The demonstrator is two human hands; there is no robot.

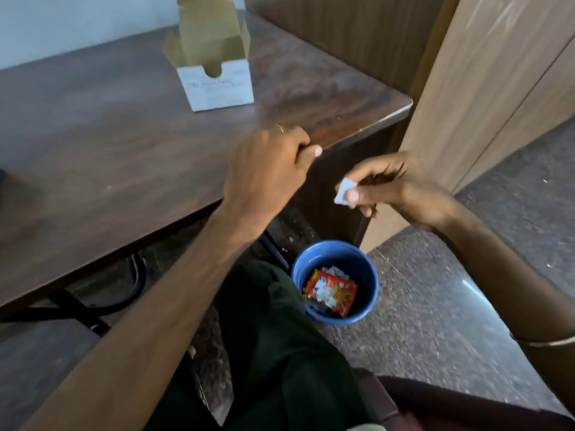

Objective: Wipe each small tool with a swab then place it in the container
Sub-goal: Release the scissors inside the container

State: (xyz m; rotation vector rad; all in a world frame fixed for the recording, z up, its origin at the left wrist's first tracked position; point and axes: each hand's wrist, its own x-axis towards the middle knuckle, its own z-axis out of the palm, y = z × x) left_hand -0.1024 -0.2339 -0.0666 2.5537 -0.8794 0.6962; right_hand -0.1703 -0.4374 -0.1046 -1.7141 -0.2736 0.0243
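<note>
Swab [342, 191] pinched in right hand [401, 191] fingers above blue bin [336, 281]; left hand [267, 169] clenched at surface [124, 150] edge, contents unclear.

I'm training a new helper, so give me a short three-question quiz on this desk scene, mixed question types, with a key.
1. True or false: the box on the desk is closed.
2. Multiple choice: the blue bin sits A) on the desk, B) on the floor, C) on the lap.
3. Fill in: the right hand pinches a small white ____ between thumb and fingers.

Key
1. False; its top flaps stand open.
2. B; it is on the floor below the hands, with a red wrapper inside.
3. Swab. The left hand is closed by the desk edge; what its grip holds is too thin to tell.
</note>
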